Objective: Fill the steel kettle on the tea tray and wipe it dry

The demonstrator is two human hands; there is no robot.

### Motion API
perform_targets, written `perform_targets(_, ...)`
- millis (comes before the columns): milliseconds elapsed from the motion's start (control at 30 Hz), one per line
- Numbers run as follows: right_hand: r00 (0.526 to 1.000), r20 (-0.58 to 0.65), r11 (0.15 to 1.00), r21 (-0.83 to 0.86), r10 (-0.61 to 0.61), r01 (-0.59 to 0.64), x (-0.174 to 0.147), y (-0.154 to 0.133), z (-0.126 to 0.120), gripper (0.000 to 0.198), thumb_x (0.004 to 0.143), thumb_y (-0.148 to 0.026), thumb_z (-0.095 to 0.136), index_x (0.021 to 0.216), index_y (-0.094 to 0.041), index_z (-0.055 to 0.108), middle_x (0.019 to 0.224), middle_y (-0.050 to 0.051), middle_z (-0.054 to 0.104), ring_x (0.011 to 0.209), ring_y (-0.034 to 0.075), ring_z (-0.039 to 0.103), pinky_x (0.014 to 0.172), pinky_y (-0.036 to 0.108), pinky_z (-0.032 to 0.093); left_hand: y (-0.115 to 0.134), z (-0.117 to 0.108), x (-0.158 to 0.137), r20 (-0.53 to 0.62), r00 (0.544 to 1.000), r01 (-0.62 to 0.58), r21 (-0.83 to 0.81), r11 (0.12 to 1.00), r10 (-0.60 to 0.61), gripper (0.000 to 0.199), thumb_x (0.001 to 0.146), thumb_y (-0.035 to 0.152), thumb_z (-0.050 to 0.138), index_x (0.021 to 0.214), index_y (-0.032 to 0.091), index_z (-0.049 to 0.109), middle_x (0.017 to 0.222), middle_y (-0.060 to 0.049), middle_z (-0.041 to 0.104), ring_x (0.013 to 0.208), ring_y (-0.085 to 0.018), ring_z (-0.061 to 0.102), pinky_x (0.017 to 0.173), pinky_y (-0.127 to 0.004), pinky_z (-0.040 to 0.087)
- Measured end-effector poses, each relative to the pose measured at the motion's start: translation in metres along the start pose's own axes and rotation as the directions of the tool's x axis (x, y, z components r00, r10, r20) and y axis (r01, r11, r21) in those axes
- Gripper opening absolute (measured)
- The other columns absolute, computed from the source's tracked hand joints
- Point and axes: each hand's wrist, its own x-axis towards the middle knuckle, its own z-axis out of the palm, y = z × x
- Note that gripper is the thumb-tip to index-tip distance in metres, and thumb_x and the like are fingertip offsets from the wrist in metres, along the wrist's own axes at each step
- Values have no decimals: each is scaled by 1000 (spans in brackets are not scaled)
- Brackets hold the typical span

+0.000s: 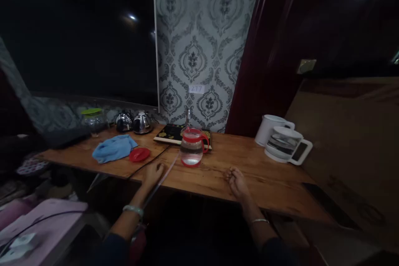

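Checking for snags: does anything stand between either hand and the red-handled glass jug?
Between the left hand and jug, a pale strip runs along the tabletop; between the right hand and jug, nothing visible.

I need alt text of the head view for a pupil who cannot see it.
A red-handled glass pitcher of clear liquid stands on a wooden table, beyond a person's left hand and right hand; a blue cloth and red lid lie left.

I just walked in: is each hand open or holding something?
Left hand: half open, nothing visibly held.
Right hand: loosely curled, half open, nothing visibly held.
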Motion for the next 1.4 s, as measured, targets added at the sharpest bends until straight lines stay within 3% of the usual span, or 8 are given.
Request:
perform_targets(233, 977, -186, 990, -77, 106, -122, 16, 0, 9, 15, 56, -18, 65, 66, -22, 54, 50, -7, 51, 48, 11, 53, 47, 22, 43, -1, 3, -3, 7, 1000, 21, -16, 1000, -20, 28, 83, 31, 43, 75, 16, 66, 72, -4, 67, 69, -17, 58, 64, -25, 39)
perform_targets(500, 936, -348, 978, -175, 48, -115, 65, 9, 23, 9, 61, -23, 59, 66, -21, 52, 46, -7, 50, 43, 11, 54, 43, 20, 42, -16, 11, 0, 16, 997, 73, -68, 995, -72, 31, 82, 38, 45, 80, 19, 69, 75, -5, 70, 77, -20, 63, 69, -27, 45)
perform_targets(733, 922, -378, 966, -258, -78, -24, 131, 12, 30, 13, 62, -31, 57, 65, -23, 47, 46, -8, 48, 41, 10, 51, 43, 21, 41, -16, 11, -2, -11, 998, 55, -150, 987, -57, 44, 86, 48, 36, 78, 20, 68, 80, -5, 72, 79, -22, 65, 73, -31, 49)
perform_targets(967, 916, -375, 941, -337, -143, 9, 136, 27, 20, 15, 59, -34, 56, 67, -21, 52, 49, -8, 50, 45, 10, 50, 44, 20, 36, -5, -3, 5, 126, 988, 121, -265, 957, -90, 39, 81, 49, 43, 71, 20, 68, 76, -3, 72, 75, -21, 65, 72, -30, 50)
perform_targets(1033, 925, -351, 930, -368, -146, 7, 133, 29, 18, 16, 59, -34, 56, 67, -21, 53, 51, -7, 51, 46, 10, 50, 45, 20, 36, 0, -9, 17, 129, 987, 124, -252, 960, -93, 37, 81, 46, 44, 70, 19, 67, 71, -3, 71, 69, -20, 63, 66, -28, 49)
perform_targets(1133, 935, -326, 913, -408, -140, -5, 129, 31, 19, 16, 60, -35, 54, 69, -21, 55, 51, -7, 50, 46, 10, 47, 45, 20, 35, 12, -14, 50, 14, 999, 54, -127, 990, -52, 34, 82, 40, 44, 76, 17, 68, 70, -4, 69, 65, -18, 62, 62, -27, 47)
perform_targets(1267, 945, -313, 897, -439, -99, -51, 127, 31, 22, 16, 61, -34, 52, 69, -21, 55, 52, -7, 49, 45, 9, 44, 45, 21, 32, 27, -11, 123, -52, 985, -161, 27, 987, 162, 34, 83, 22, 41, 102, 18, 69, 100, -7, 72, 91, -19, 63, 81, -30, 48)
perform_targets(1400, 949, -291, 817, -573, -124, -70, 128, 32, 24, 15, 63, -33, 50, 68, -21, 57, 52, -5, 50, 47, 12, 46, 46, 23, 32, 30, -2, 200, -5, 967, -245, 252, 936, 255, 44, 78, 9, 42, 112, 18, 68, 100, -8, 71, 91, -19, 59, 84, -31, 46)
